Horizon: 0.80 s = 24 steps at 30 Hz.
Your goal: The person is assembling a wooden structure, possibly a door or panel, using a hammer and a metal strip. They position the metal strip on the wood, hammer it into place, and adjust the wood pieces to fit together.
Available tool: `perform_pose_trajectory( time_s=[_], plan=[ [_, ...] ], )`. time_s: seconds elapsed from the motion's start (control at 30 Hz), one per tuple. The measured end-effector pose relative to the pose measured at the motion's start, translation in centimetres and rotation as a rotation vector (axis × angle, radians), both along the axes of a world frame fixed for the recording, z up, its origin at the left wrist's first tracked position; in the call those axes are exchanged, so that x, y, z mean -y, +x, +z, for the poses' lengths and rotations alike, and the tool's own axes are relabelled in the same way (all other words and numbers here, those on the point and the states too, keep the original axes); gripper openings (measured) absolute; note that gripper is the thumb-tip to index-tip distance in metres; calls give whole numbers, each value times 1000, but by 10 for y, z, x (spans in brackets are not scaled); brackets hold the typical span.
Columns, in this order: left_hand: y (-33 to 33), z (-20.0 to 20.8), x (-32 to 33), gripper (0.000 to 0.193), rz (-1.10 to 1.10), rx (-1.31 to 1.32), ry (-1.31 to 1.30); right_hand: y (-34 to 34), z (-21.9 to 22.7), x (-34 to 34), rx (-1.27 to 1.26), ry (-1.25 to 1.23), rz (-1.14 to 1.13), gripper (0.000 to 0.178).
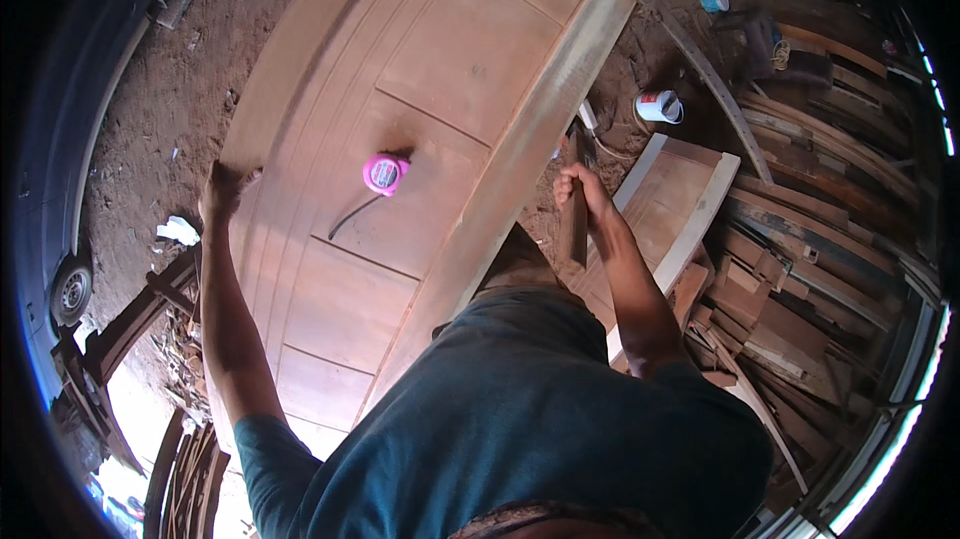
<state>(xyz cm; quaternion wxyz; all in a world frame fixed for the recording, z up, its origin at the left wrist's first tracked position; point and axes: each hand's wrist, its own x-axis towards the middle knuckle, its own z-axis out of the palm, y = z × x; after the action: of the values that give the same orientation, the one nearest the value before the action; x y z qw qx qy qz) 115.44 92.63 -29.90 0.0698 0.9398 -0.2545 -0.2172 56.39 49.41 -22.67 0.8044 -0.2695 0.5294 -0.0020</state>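
Observation:
A large panelled wooden door lies flat in front of me. At its left edge is my left hand, its fingers curled over the rim. On the door's face rests a pink tape measure with a dark strap trailing from it; neither hand touches it. My right hand is closed round a short dark wooden piece, held upright just off the door's right side. Part of that piece is hidden by the fingers.
A smaller framed wooden panel stands right of my right arm. Stacked timber offcuts fill the right side, near a white bucket and a blue-and-white cup. A dark vehicle stands at far left, across the dirt floor.

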Motion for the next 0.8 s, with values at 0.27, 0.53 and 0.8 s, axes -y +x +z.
perform_pose_trajectory(
  time_s=[0.27,0.53,0.8],
  plan=[
    [14,-38,-24,85,-110,-33,-96,-27,40,-35,-143,-46,-168,21],
    [9,-9,-14,83,-133,-38,-212,-11,27,-64,158,357,21,23],
    [-23,5,-21,80,72,199,-127,-11,44,-125,12,539,-140,21]
  ],
)
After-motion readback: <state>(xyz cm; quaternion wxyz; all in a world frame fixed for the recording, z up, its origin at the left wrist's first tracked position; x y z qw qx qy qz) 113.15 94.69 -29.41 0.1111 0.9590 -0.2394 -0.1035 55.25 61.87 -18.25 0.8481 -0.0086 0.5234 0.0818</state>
